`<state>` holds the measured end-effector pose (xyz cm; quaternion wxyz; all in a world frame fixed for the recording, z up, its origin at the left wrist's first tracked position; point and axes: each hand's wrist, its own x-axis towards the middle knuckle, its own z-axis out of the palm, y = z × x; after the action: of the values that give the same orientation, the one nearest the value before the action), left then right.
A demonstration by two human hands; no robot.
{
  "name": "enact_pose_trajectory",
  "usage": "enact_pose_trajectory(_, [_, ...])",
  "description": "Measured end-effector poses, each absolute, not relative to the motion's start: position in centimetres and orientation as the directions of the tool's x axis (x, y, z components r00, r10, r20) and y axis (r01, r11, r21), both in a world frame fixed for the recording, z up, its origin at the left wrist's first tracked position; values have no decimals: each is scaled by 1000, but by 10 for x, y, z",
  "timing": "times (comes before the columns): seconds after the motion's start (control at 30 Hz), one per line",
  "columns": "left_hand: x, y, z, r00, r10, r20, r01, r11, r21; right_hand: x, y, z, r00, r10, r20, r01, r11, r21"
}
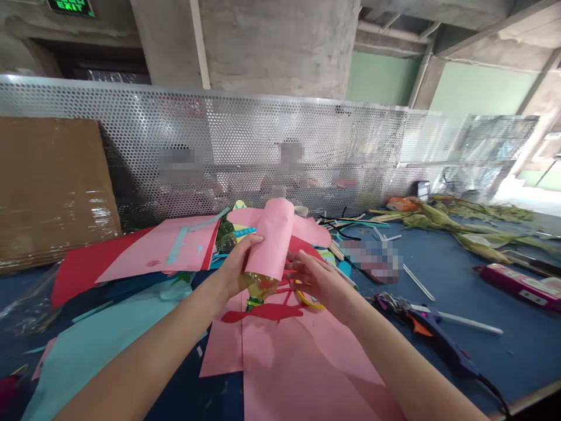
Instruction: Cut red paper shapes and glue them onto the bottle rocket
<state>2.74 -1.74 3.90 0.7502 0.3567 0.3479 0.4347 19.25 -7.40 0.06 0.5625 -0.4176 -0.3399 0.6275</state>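
A plastic bottle (262, 286) with a green cap is wrapped in a sheet of pink paper (272, 240). Its capped neck points down toward me, and pink wing-like flaps (313, 231) show on either side of the wrap. My left hand (236, 266) is closed around the left side of the wrapped bottle, thumb on the paper. To the right of it, my right hand (318, 280) is open with its fingers apart and a little bent. Below the cap lies a red paper cutout (263, 314). Behind my right fingers, a yellow ring (310, 301) is partly hidden.
Pink sheets (302, 374) lie in front, light blue paper (109, 345) at left. A glue gun (442, 336) with its cord and a magenta tube (521, 283) lie at right. Dried husks (464, 234) lie farther back. A perforated metal panel (263, 134) and cardboard (52, 193) stand behind.
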Motion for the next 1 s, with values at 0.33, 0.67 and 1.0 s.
enact_pose_trajectory(0.33, [31,-20,37,439,874,-210,-398,399,826,192,-75,-2,-28,996,-90,-376,-94,-922])
enact_pose_trajectory(0.67, [31,-13,46,266,957,-115,-558,250,791,189,-86,-2,-98,995,-33,-246,-56,-968])
enact_pose_trajectory(1.0, [38,-18,40,219,965,-142,-604,248,758,170,-87,-10,-118,977,176,-239,144,-960])
